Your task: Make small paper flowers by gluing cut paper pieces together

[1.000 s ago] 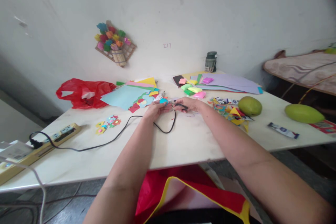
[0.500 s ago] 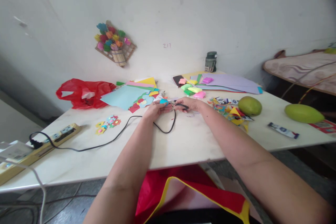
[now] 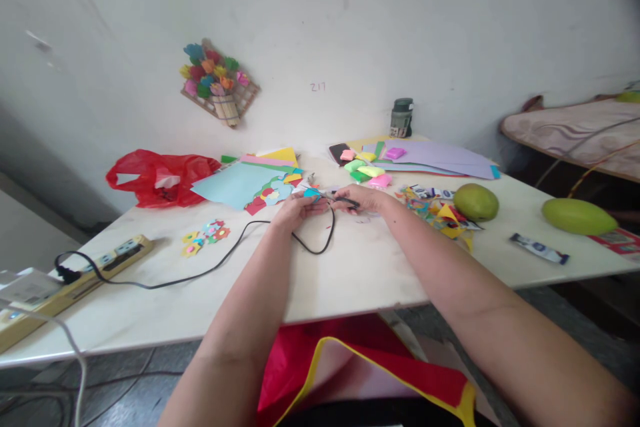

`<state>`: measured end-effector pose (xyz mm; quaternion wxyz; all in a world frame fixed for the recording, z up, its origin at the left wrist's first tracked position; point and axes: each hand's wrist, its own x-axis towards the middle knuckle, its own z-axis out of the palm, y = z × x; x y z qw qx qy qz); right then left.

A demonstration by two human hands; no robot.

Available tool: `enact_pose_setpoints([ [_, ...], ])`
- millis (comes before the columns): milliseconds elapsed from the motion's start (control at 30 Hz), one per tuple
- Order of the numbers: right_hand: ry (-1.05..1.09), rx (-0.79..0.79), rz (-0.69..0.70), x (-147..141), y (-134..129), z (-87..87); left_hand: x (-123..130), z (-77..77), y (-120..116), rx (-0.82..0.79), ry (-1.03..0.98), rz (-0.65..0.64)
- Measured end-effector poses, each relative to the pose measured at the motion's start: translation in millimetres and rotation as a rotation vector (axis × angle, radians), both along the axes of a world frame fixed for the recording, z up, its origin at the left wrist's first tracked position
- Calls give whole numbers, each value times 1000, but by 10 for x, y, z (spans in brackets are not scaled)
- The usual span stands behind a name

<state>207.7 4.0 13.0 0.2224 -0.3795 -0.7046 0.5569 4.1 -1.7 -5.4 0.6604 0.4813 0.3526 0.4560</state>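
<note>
"Head view: what's over the white table (image 3: 350, 273)?"

"Two hands, above its middle. The right hand (image 3: 364, 197) is curled around the scissors (image 3: 346, 200)."

"Pointing where?"

"Left and slightly away from the wearer, long axis running crosswise, towards the left hand (image 3: 299, 209). That one's fingers pinch a small blue paper (image 3: 311, 193)."
</note>
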Motion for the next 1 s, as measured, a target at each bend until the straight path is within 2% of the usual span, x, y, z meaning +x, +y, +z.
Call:
enact_pose_setpoints([
  [433, -28, 4, -15, -7, 68, -73, -4, -5, 4, -3, -11, 5],
  [1000, -52, 47, -41, -5, 12, -35, -23, 4, 6, 21, 12, 7],
])
